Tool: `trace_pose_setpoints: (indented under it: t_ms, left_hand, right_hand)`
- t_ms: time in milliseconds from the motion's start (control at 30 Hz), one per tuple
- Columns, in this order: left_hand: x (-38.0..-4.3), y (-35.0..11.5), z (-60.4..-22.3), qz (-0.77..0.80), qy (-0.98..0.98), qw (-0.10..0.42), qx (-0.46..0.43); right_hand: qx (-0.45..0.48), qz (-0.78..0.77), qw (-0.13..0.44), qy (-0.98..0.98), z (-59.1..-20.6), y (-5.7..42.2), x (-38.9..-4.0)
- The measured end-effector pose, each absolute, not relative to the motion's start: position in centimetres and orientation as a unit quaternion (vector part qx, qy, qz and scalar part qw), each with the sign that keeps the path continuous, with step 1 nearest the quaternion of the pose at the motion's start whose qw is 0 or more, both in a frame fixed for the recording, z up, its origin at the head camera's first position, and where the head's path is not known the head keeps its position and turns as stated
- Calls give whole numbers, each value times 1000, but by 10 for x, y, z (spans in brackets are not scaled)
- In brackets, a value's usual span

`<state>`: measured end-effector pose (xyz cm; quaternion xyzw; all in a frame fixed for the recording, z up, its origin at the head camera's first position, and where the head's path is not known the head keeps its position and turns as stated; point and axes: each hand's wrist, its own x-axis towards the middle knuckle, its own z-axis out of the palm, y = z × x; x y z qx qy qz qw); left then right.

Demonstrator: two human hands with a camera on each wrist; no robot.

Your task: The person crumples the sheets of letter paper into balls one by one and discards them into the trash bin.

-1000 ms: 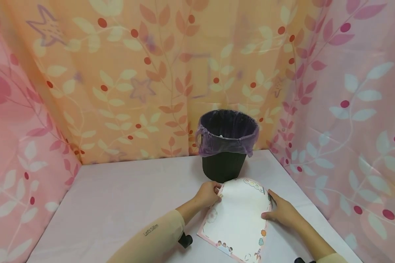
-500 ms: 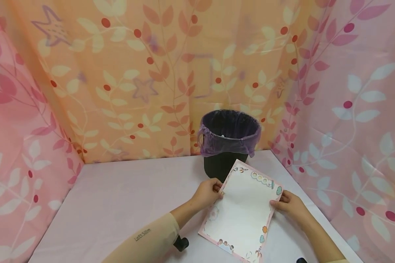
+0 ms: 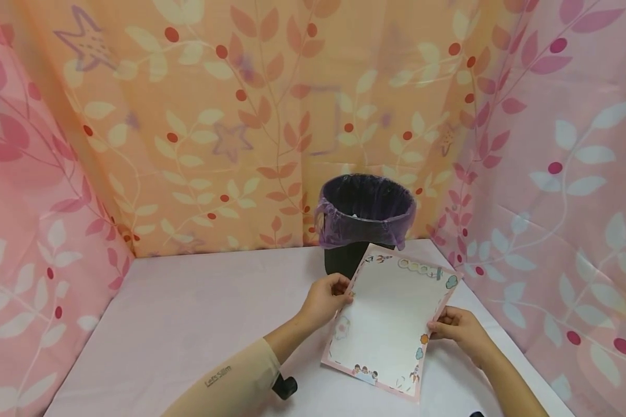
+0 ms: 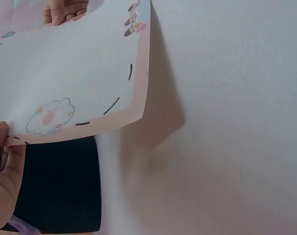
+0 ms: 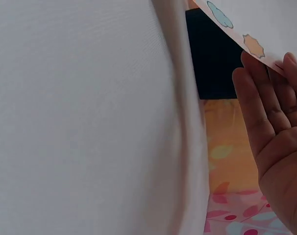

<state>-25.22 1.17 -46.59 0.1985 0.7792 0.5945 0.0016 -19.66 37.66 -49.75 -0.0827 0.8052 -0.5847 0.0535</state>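
Observation:
A white sheet of paper (image 3: 388, 315) with a pink border and small cartoon drawings is held up over the table, tilted, its top edge overlapping the bin in the head view. My left hand (image 3: 323, 301) pinches its left edge between thumb and fingers. On the opposite side my right hand (image 3: 461, 333) pinches the right edge, thumb on the front and fingers behind. The left wrist view shows the paper (image 4: 65, 73) raised, its shadow falling on the tabletop. In the right wrist view, the fingers (image 5: 266, 103) reach under the border near an orange sun drawing.
A black bin (image 3: 339, 260) lined with a purple plastic bag (image 3: 365, 229) stands at the back right of the table, just behind the paper. The pale tablecloth (image 3: 203, 313) stretches to the left. Patterned curtains (image 3: 188, 116) enclose the back and both sides.
The paper's top edge, earlier curved against the bin's base, has straightened and risen. My right hand has moved outward and lower along the right edge; the left hand has risen slightly.

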Motion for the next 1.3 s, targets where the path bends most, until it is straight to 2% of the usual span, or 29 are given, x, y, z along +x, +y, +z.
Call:
trace_pose_setpoints:
  t_ms: [300,700,967,1300]
  left_hand:
    - [-246,-22,-451,624,759,-16,184]
    - [-221,-96,-448,686,715,-42,127]
    - [-204,-136,-450,691,714,-67,84]
    - [-197,-164,-446,701,706,-102,21]
  right_hand:
    - [-114,-566,-14,817,-462,338,-197]
    - [-163,-580,-24,798,-433,266,-211]
    - [-180,-604,-10,776,-431,220,-226]
    - [-198,-602,67,770,-432,196,-238]
